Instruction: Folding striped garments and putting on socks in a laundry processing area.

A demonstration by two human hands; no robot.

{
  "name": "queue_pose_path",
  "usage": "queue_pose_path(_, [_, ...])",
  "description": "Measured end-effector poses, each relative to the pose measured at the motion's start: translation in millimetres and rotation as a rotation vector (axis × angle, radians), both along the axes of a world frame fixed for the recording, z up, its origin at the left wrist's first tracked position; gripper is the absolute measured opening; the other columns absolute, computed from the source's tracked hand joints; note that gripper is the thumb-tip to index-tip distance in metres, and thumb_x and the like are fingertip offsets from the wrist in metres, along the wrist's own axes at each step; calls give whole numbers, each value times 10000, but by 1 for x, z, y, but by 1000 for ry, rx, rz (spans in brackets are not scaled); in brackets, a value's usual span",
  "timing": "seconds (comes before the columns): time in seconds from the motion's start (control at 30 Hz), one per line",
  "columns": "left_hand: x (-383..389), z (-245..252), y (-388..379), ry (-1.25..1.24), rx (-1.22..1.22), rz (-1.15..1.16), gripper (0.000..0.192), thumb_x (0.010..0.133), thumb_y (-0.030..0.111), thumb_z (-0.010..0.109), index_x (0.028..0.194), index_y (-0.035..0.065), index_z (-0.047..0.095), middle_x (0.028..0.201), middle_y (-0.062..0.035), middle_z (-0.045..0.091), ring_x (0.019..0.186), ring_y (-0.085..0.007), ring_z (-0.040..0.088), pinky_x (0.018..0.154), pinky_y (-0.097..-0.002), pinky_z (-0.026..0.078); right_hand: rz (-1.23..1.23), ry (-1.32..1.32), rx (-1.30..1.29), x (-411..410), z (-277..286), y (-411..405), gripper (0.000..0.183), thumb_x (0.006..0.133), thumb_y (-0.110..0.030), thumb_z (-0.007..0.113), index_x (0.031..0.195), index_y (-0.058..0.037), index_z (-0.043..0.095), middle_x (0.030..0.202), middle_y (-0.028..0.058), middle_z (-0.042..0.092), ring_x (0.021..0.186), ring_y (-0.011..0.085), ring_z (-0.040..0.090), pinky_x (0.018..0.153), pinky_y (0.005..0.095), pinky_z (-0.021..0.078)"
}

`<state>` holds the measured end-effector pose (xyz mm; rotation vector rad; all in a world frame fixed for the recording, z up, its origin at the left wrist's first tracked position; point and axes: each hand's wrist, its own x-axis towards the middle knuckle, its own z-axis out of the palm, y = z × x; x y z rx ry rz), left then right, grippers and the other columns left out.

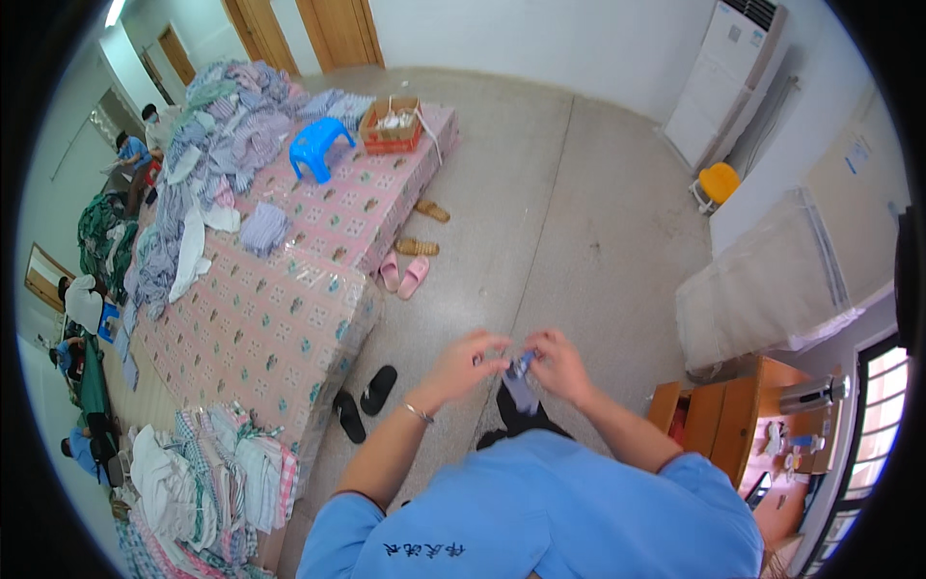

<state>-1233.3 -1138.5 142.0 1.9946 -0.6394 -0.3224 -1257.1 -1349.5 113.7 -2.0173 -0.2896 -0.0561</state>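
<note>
In front of my blue shirt, my right hand pinches a small, limp grey-lilac thing with a darker blue top end. Blur hides what exactly it is; it looks like thin cloth or film. My left hand, with a bracelet at the wrist, is just left of it. Its thumb and fingers are curved and apart, the thumb tip close to the thing's edge. Whether the thumb touches it I cannot tell. Beneath the hands are my dark trousers and the grey floor.
Plastic-wrapped mattresses at left bear heaped striped garments, a blue stool and a cardboard box. Black slippers and pink slippers lie beside them. Folded fabrics are stacked lower left; a wooden desk stands right. Several people sit far left.
</note>
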Motion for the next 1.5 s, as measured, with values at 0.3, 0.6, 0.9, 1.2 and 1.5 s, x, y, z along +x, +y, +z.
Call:
queue_pose_path(0.3, [181,14,80,-34,-22,306,385,707,145,773,1002,51,545,952,-32,536,690,-140,485,636,-254,435,459,201,-21,270,8,102,178,699,-160,681,820,-36,635,840,107,604,776,231,597,683,336,473])
queue_pose_path(0.6, [345,-29,230,387,-409,508,165,865,165,632,969,55,566,785,13,531,717,-104,527,619,-238,420,895,461,35,483,3,247,239,780,-265,685,769,-29,645,809,29,628,775,161,583,713,308,450])
queue_pose_path(0.9, [538,10,354,781,-714,106,268,884,259,627,1048,63,548,740,45,511,602,-34,454,534,-192,366,543,1080,782,649,46,360,158,888,-258,600,882,-100,608,793,-36,589,748,64,544,694,248,433])
queue_pose_path(1.2, [789,10,471,864,-591,177,316,927,313,565,1115,61,602,801,64,547,658,-16,434,547,-194,372,1295,733,127,912,18,461,372,849,-328,673,1019,-1,621,904,10,635,809,81,548,732,264,466])
queue_pose_path(1.5, [998,117,558,931,14,-211,281,893,258,590,1082,51,612,787,49,575,668,-31,490,604,-212,432,1409,1318,342,1150,96,552,409,915,-282,597,1173,34,568,1055,31,609,1005,102,503,910,280,396])
